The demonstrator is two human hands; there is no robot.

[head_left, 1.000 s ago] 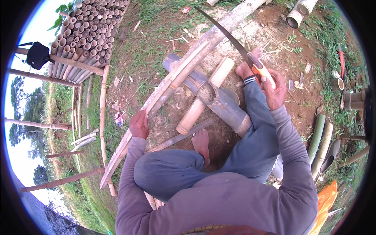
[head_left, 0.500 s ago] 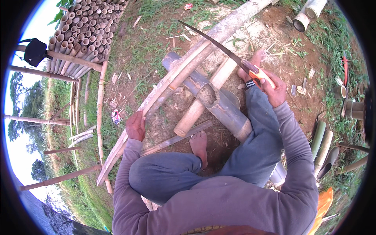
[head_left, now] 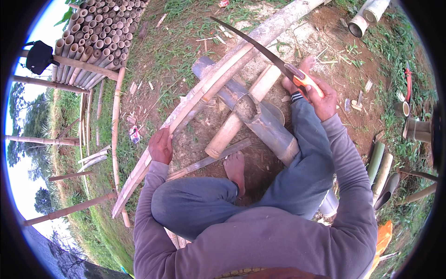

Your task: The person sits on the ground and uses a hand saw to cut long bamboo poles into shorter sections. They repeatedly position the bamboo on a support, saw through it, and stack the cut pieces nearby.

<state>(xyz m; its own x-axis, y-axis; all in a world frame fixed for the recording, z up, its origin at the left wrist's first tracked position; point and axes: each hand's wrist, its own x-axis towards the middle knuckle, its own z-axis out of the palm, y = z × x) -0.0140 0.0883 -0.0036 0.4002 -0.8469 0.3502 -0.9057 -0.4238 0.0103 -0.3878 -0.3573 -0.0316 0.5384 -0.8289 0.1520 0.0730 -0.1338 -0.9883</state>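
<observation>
My right hand (head_left: pixel 324 98) is wrapped around the orange and black handle of a pruning saw (head_left: pixel 267 53). Its long, curved dark blade points far left, passing over a long split bamboo pole (head_left: pixel 223 76). My left hand (head_left: pixel 160 146) grips the near part of that pole, with the fingers closed over its edge. The pole runs diagonally from near left to far right and rests across a thick grey bamboo piece (head_left: pixel 275 132) with a notch cut in it. Under this lies a paler bamboo length (head_left: pixel 227 135), set crosswise.
A thin bamboo strip (head_left: pixel 209 160) lies by my bare foot (head_left: pixel 234 167). Stacked bamboo tubes (head_left: pixel 100 37) and a bamboo fence (head_left: pixel 116 125) stand at the left. Cut bamboo pieces (head_left: pixel 382 174) lie at the right, with an orange cloth or bag (head_left: pixel 382 239) near them. Sawdust and chips litter the ground.
The saw and my right hand have shifted slightly away from me, the blade tip rising farther up the picture. My left hand keeps its place on the pole. The whole view has moved a little.
</observation>
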